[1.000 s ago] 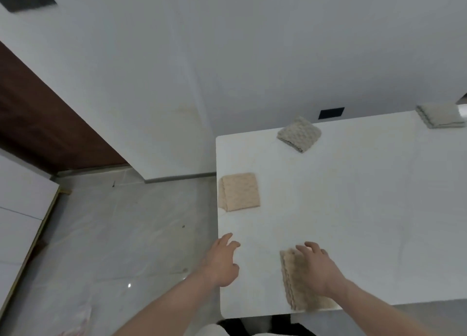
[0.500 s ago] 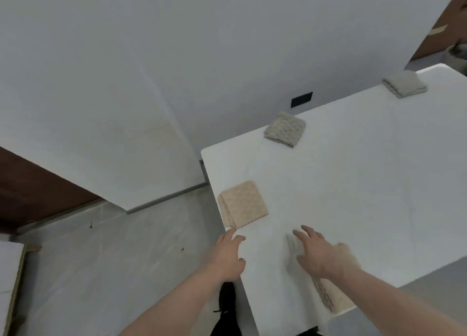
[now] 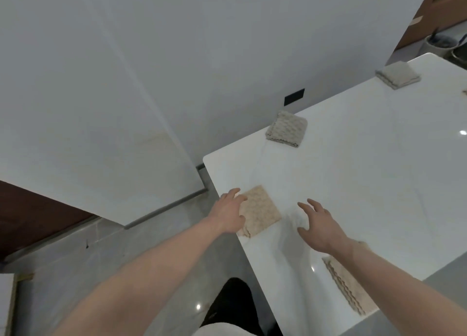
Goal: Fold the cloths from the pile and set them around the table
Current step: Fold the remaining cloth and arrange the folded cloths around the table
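Nearest on the white glossy worktop [image 3: 353, 184], by its near edge, lies a folded beige waffle-weave cloth [image 3: 347, 285], partly hidden under the right forearm. Just beyond that cloth the right hand [image 3: 318, 224] hovers over bare worktop surface with its fingers spread and relaxed, holding nothing; I cannot tell whether the palm touches the surface. Left of the right hand, at the worktop's left edge, sits a second folded beige square cloth [image 3: 260, 212]. The left hand [image 3: 228, 214] rests on that cloth's left side, fingers loosely extended over its corner, thumb along its near edge; no clear pinch shows. Farther along the worktop's back edge, against the pale wall, lies a folded grey textured cloth [image 3: 286, 129]. Beyond it on the wall is a small black rectangular plate [image 3: 294, 97]. Farthest, near the worktop's far corner, rests another folded grey cloth [image 3: 398, 75], and behind it stands a blurred round container [image 3: 438, 44].
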